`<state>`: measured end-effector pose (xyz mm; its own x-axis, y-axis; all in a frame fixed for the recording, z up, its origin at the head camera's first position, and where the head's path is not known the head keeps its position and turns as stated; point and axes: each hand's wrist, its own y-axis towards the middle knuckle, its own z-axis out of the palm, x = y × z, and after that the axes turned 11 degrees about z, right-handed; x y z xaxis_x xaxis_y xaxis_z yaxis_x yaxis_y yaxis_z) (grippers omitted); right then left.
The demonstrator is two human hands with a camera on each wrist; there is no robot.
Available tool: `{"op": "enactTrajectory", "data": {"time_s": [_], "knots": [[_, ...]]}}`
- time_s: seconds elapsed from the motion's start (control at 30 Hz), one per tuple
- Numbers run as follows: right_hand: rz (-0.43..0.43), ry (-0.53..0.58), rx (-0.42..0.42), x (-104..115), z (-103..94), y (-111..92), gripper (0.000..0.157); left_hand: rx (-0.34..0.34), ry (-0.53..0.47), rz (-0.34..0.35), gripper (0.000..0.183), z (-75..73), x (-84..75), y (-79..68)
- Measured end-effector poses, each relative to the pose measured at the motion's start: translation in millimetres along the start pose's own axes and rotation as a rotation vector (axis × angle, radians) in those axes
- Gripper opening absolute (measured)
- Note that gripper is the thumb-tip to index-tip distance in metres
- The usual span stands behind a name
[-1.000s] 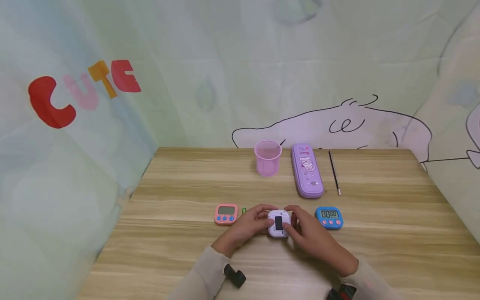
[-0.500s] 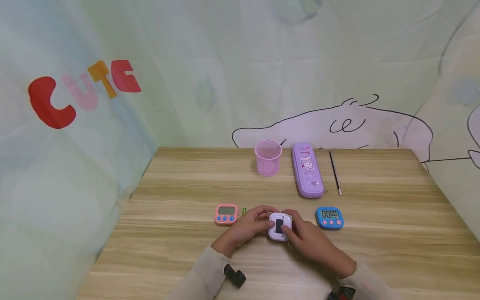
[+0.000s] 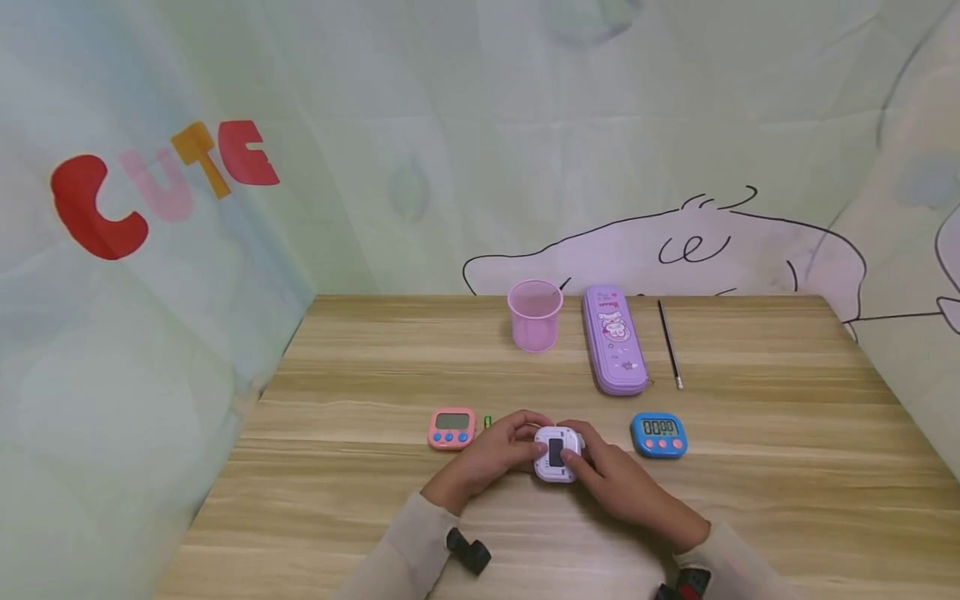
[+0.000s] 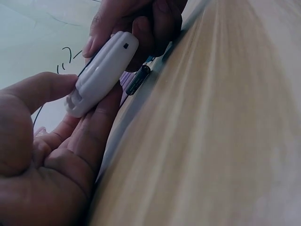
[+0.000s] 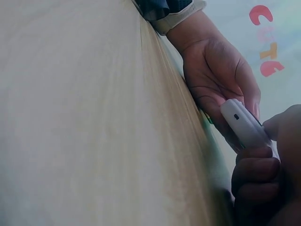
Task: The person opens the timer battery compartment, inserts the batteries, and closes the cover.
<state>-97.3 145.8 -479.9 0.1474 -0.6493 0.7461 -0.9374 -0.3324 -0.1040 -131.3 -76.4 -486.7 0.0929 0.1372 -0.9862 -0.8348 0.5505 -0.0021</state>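
Observation:
A white digital timer [image 3: 555, 454] is held between both hands over the table's middle, its back with a dark rectangular patch facing up. My left hand [image 3: 491, 458] grips its left side, thumb on the back and fingers beneath. From the right, my right hand [image 3: 626, 483] holds the timer too, thumb pressed on the dark patch and the other fingers curled below. In the left wrist view the timer's white edge [image 4: 106, 75] shows tilted, with a small dark slot. A dark battery [image 4: 138, 80] appears just below the right fingers there.
A pink timer [image 3: 452, 428] and a small green battery [image 3: 487, 422] lie left of the hands; a blue timer [image 3: 658, 435] lies right. Farther back stand a pink cup [image 3: 536, 321], a purple pencil case [image 3: 615, 342] and a black pencil [image 3: 670, 346].
Both hands keep hold of the timer, which has dropped slightly toward the person. The right index finger has shifted down along its far right edge.

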Motion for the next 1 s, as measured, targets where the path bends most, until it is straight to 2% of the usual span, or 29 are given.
{"op": "enactTrajectory", "data": {"time_s": [0.3,0.57,0.83,1.0], "knots": [[-0.005,0.009,0.006,-5.3,2.0,0.8,0.041,0.001,0.021,-0.026,0.037,-0.6,-0.9,-0.3],[0.026,0.022,-0.042,-2.8,5.1,-0.3,0.033,0.029,0.010,-0.028,0.038,-0.8,-3.2,-1.1],[0.052,-0.028,-0.139,1.9,10.1,0.2,0.026,0.056,-0.011,-0.016,0.037,-0.6,-3.9,0.4],[0.063,-0.090,-0.152,2.8,13.0,0.4,0.024,0.083,-0.011,-0.010,0.035,0.7,-2.8,-1.4]]}}
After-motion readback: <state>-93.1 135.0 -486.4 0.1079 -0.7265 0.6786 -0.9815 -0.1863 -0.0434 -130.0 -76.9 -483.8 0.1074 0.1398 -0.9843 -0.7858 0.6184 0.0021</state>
